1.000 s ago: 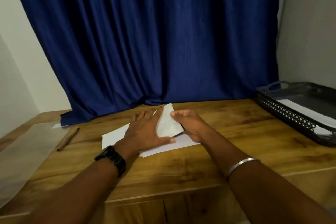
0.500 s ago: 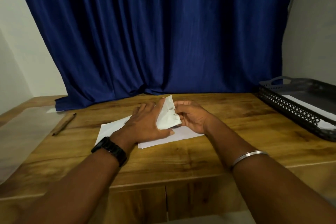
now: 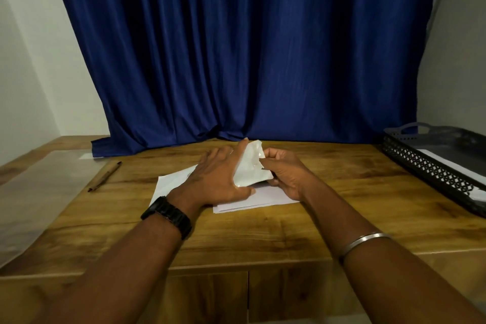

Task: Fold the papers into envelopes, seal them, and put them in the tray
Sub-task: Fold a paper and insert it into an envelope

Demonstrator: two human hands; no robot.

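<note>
Paper (image 3: 251,168), light, limp and easily creased, is raised at mid-desk (image 3: 342,192) near the far edge, pinched by the right hand (image 3: 285,175) while the left hand (image 3: 218,179), fingers spread, pins the sheets.

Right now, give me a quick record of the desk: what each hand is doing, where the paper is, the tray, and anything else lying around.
left hand: flat, pressing the paper stack
right hand: pinching the raised flap
raised flap: standing up between the hands
paper stack: white sheets, table centre
tray: black, far right, white paper inside
pen: left of the stack, untouched
table: wooden
</note>
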